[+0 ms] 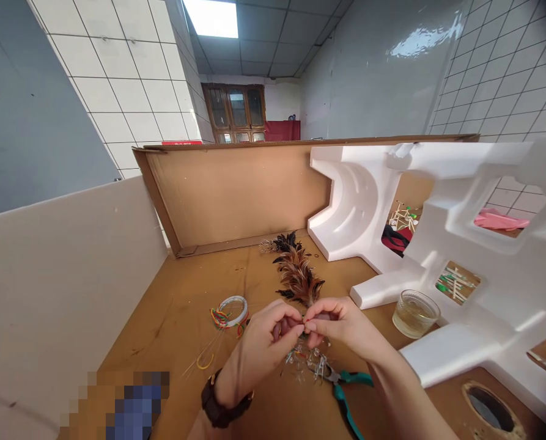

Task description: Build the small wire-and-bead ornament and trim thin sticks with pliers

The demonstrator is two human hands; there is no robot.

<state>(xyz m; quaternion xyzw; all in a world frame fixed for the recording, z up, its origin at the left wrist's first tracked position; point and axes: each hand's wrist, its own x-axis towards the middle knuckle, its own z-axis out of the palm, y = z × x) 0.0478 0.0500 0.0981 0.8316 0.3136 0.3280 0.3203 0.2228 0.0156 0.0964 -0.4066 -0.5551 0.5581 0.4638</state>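
Both hands meet over the brown table, fingertips nearly touching. My left hand (275, 333), above a dark wristwatch (224, 400), is closed in a pinch. My right hand (334, 321) pinches right beside it. What lies between the fingertips is too small to make out. Just beyond them lies a row of brown and black feathers (298, 272). Under the hands is a pile of small clear and metallic pieces (302, 360). Pliers with green handles (343, 400) lie near my right forearm. On the left sits a white ring (238, 308) with red, yellow and green cords (220, 318).
White foam packing (456, 342) with cut-outs stands along the right side. A glass bowl (414, 315) of pale liquid sits against it. Cardboard (245, 201) borders the far edge, and a pale panel (62, 293) the left. A round hole (490, 406) shows at lower right.
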